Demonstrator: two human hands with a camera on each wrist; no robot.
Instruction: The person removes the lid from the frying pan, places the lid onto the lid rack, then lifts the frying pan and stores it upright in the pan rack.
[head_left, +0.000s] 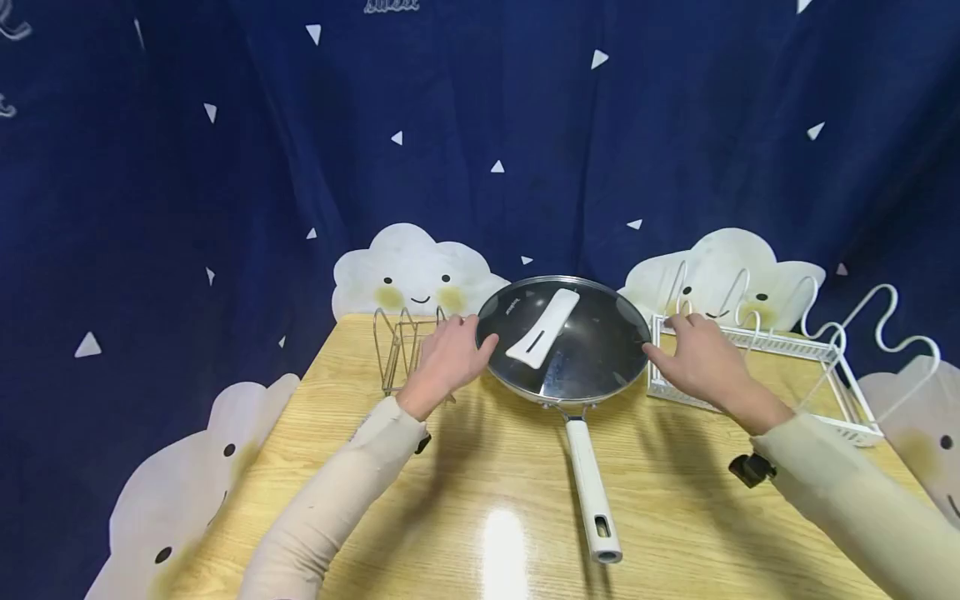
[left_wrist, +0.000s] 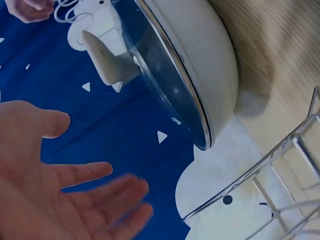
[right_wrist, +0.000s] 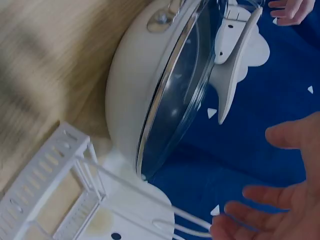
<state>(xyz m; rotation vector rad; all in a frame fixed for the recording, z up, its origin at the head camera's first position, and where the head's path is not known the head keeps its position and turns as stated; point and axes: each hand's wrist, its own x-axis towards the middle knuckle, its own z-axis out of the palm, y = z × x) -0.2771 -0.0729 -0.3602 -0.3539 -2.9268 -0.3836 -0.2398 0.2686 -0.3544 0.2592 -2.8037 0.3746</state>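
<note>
A pale wok (head_left: 591, 492) with a long handle sits mid-table, its handle toward me. Its dark glass lid (head_left: 600, 350) is on, topped by a white lid handle (head_left: 543, 329). My left hand (head_left: 450, 350) hovers at the wok's left side; the left wrist view shows that hand (left_wrist: 75, 185) with fingers spread and nothing in them, apart from the lid. At the wok's other side is my right hand (head_left: 697, 354). In the right wrist view this hand (right_wrist: 280, 195) has extended fingers, holds nothing and stands clear of the lid handle (right_wrist: 237, 70).
Left of the wok stands a metal wire rack (head_left: 390, 358), partly behind my left hand. A white rack (head_left: 847, 429) with wavy wire dividers stands on the right, partly behind my right arm. Behind the wooden table (head_left: 420, 533) hangs a blue curtain (head_left: 450, 100) with cloud shapes.
</note>
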